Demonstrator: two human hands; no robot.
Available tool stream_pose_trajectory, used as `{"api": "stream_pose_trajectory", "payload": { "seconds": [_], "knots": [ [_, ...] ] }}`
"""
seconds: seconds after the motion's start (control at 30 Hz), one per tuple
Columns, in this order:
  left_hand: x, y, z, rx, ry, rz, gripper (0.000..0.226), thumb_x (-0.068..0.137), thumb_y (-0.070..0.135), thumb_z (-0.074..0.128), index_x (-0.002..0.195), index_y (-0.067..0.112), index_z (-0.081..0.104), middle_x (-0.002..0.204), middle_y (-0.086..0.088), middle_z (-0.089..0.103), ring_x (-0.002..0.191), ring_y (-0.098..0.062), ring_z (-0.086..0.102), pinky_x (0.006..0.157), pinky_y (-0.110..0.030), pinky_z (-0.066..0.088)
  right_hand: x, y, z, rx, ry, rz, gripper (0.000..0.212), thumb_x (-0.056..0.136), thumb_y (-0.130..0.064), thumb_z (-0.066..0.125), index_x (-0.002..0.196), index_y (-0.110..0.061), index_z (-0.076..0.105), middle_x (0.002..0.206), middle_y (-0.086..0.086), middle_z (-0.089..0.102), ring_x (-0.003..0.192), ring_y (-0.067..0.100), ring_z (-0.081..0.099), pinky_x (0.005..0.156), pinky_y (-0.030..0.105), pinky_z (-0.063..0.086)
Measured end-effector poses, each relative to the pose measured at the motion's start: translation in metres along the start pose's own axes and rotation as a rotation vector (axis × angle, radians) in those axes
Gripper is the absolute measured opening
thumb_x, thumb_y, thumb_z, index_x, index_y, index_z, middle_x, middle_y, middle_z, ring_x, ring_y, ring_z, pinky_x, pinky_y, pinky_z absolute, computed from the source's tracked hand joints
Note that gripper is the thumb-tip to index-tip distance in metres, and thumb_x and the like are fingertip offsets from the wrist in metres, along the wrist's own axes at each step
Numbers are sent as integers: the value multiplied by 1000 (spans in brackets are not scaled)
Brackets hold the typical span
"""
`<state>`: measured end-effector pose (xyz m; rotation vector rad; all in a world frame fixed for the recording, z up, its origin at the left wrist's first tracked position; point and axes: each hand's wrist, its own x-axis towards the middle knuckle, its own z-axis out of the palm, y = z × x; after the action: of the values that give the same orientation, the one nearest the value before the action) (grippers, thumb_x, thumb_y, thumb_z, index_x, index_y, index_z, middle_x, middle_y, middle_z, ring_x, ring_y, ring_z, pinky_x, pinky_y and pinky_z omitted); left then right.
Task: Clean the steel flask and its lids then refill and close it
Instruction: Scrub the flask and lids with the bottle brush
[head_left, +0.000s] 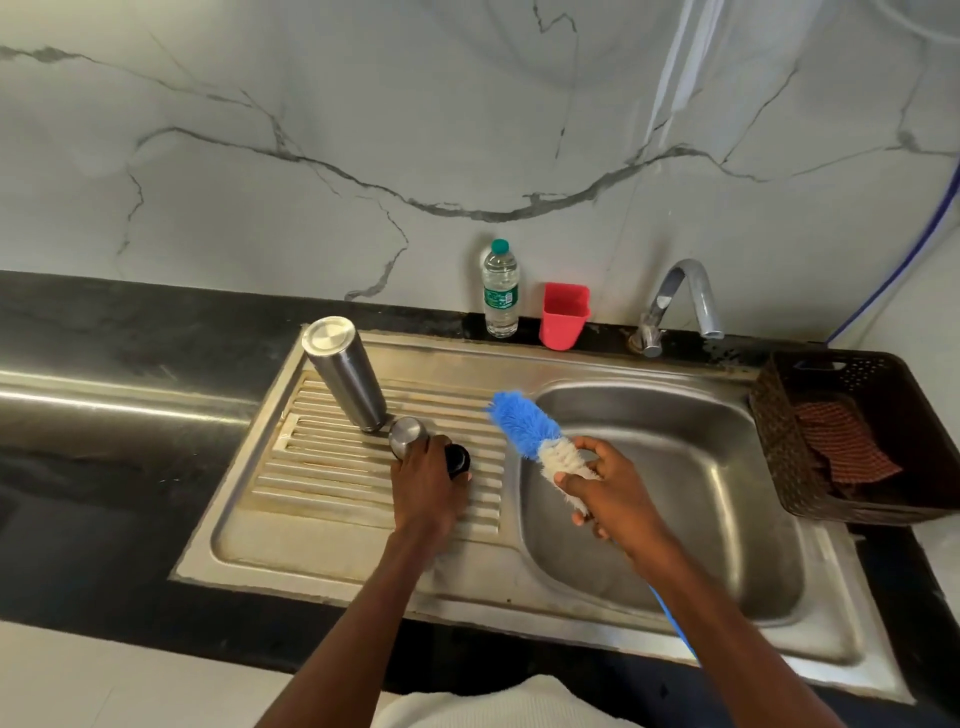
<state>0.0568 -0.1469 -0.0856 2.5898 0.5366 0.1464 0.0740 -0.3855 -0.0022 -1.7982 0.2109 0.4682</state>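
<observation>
The steel flask (344, 375) stands upside down on the ribbed drainboard (332, 483), its base facing up. Just right of its mouth end lies a steel outer lid (407, 435). My left hand (427, 486) reaches over the drainboard and grips a small black inner lid (458, 460) beside the steel lid. My right hand (613, 491) holds a bottle brush (527, 428) with blue and white bristles above the left edge of the sink basin (691, 467); its blue handle runs under my forearm.
A plastic water bottle (500, 289) and a red cup (564, 315) stand at the back against the marble wall. The tap (680, 301) curves over the basin. A dark basket (852, 436) holding a checked cloth sits on the right. Black countertop lies to the left.
</observation>
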Motion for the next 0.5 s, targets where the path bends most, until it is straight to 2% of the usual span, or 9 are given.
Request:
{"api": "stream_pose_trajectory", "payload": {
  "seconds": [0.03, 0.1, 0.17, 0.2, 0.27, 0.33, 0.4, 0.5],
  "knots": [
    [3, 9, -4, -208, -13, -81, 31, 82, 33, 84, 104, 25, 64, 110, 1, 70, 99, -22, 69, 86, -39, 54, -2, -2, -3, -15, 26, -29, 47, 90, -17, 77, 131, -30, 58, 116, 2, 66, 60, 19, 64, 38, 21, 39],
    [11, 28, -14, -901, -166, -311, 37, 79, 26, 90, 108, 21, 67, 113, -11, 75, 91, -19, 71, 79, -32, 57, -5, -6, -8, -97, 105, -120, 50, 90, -17, 75, 134, -35, 58, 115, -4, 67, 62, 16, 64, 45, 26, 49],
    [17, 42, -22, -1584, -437, -426, 69, 66, 32, 99, 123, 10, 68, 118, -20, 74, 89, -21, 74, 77, -29, 60, -11, -11, -14, -201, 180, -221, 53, 88, -21, 74, 132, -45, 57, 110, -15, 68, 65, 13, 67, 57, 37, 58],
    [20, 47, -22, -1763, -529, -452, 86, 58, 35, 103, 130, 5, 65, 120, -21, 72, 91, -21, 74, 78, -29, 61, -14, -14, -17, -246, 218, -262, 55, 87, -23, 75, 133, -47, 56, 107, -19, 67, 70, 12, 68, 62, 37, 59],
    [24, 62, -20, -1869, -637, -415, 103, 52, 35, 105, 138, 0, 60, 123, -22, 69, 93, -22, 73, 80, -28, 62, -21, -24, -25, -325, 289, -332, 58, 87, -24, 76, 136, -48, 53, 104, -25, 64, 83, 6, 66, 68, 24, 53],
    [27, 80, -15, -1863, -666, -394, 102, 48, 34, 106, 134, 2, 62, 118, -18, 72, 91, -22, 73, 77, -28, 62, -29, -35, -34, -394, 341, -391, 62, 89, -21, 76, 142, -42, 52, 109, -25, 60, 89, 1, 61, 71, 13, 43],
    [28, 96, -10, -1854, -665, -387, 98, 46, 33, 107, 130, 6, 64, 118, -15, 74, 92, -23, 73, 77, -28, 62, -36, -42, -43, -506, 404, -465, 63, 89, -21, 76, 145, -36, 50, 115, -18, 61, 91, 7, 64, 72, 20, 46],
    [33, 113, -2, -1925, -626, -440, 104, 42, 28, 108, 132, 6, 63, 122, -17, 72, 94, -24, 74, 77, -29, 63, -46, -47, -50, -651, 446, -522, 62, 89, -22, 72, 144, -39, 47, 121, -13, 59, 89, 20, 69, 65, 36, 55]
  ]
}}
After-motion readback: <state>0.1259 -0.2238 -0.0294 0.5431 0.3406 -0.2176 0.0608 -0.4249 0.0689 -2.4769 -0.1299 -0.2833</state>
